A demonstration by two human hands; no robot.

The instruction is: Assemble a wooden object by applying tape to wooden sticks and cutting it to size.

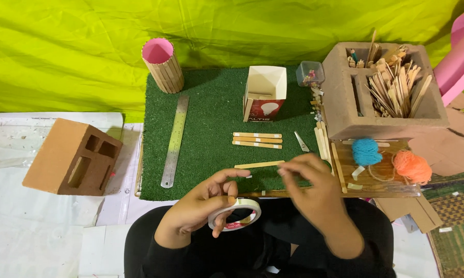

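From the head camera, the left hand grips a roll of tape just below the near edge of the green turf mat, fingers curled round the ring with the thumb over its top, which steadies the roll so its free end can be drawn off. The right hand hovers just beside it over the mat's front edge, fingers drawn together near the left thumb as if pinching the tape end; it is motion-blurred, so I cannot tell whether anything is actually held. A single wooden stick lies flat on the turf just beyond both hands, within easy reach, and three more sticks lie side by side a little farther up. Small scissors rest near the mat's right edge. A steel ruler lies lengthwise on the left, a stick-clad cup with a pink lining stands at the far left corner, and an open carton stands mid-back. To the right, a hollow brick holds a bundle of spare sticks, with blue yarn and orange yarn in front of it. Another brick sits apart on the left.
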